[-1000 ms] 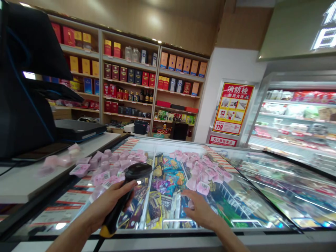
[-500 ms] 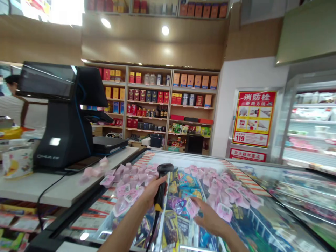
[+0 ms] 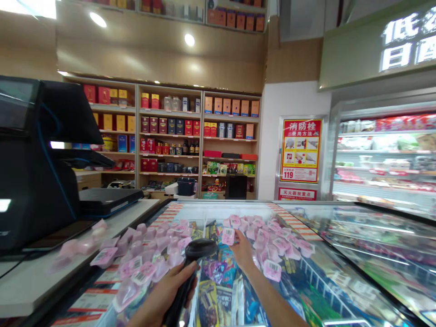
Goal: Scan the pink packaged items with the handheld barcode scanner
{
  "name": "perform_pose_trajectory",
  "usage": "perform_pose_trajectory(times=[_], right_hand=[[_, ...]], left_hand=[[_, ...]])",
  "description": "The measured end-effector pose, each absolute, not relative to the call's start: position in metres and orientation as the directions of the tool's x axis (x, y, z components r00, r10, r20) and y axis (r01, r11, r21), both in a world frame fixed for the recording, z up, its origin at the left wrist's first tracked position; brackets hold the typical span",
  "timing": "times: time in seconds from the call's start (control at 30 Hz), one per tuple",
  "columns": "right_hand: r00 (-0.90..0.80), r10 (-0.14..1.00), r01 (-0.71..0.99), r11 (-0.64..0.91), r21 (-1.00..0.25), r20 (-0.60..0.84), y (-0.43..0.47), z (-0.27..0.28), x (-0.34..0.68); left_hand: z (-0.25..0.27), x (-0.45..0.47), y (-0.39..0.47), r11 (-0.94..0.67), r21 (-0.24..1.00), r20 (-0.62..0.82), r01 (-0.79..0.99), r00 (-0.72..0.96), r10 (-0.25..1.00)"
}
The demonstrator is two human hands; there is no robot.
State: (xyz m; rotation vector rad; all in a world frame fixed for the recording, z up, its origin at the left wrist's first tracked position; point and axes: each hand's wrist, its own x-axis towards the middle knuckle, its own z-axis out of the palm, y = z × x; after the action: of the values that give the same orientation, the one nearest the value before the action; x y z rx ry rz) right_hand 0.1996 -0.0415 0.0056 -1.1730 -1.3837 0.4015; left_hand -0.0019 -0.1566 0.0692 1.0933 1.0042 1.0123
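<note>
My left hand (image 3: 177,284) is wrapped around the handle of a black barcode scanner (image 3: 200,248), its head raised above the freezer's glass top. Ahead and to the right, my right hand (image 3: 241,247) grips a small pink plastic cup with a barcode label (image 3: 228,236), the label side facing me. Many similar pink cups lie in two heaps on the glass: a left heap (image 3: 146,254) beside the scanner and a right heap (image 3: 272,240) beyond my right forearm. Beneath the glass, packaged ice creams (image 3: 207,302) show between my arms.
On the left counter (image 3: 20,290) stands a black checkout terminal (image 3: 41,154), with a few pink cups (image 3: 81,245) near the counter's edge. Another glass-topped freezer (image 3: 374,254) lies to the right. Shelves of boxed goods (image 3: 170,136) line the back wall.
The view has turned to the right. My right hand has moved forward and up with the pink cup, while the scanner in my left hand has come lower and closer.
</note>
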Motion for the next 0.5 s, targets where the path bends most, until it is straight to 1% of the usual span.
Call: perform_pose_trajectory(times=[0.23,0.4,0.43,0.5], right_hand=[[0.236,0.789,0.457,0.426,-0.781,0.568,-0.030,-0.014,0.200],[0.255,0.796,0.504,0.375,-0.778,0.549,-0.027,-0.016,0.197],[0.253,0.796,0.538,0.358,-0.764,0.550,-0.027,-0.015,0.194],[0.240,0.791,0.661,0.292,-0.692,0.563,-0.025,-0.016,0.188]], left_hand=[[0.084,-0.002,-0.154,0.143,0.971,-0.088,-0.192,0.272,0.958],[0.080,-0.011,-0.160,0.167,0.968,-0.114,-0.185,0.268,0.957],[0.079,-0.015,-0.161,0.158,0.972,-0.110,-0.172,0.261,0.959],[0.076,-0.025,-0.161,0.138,0.980,-0.101,-0.145,0.242,0.965]])
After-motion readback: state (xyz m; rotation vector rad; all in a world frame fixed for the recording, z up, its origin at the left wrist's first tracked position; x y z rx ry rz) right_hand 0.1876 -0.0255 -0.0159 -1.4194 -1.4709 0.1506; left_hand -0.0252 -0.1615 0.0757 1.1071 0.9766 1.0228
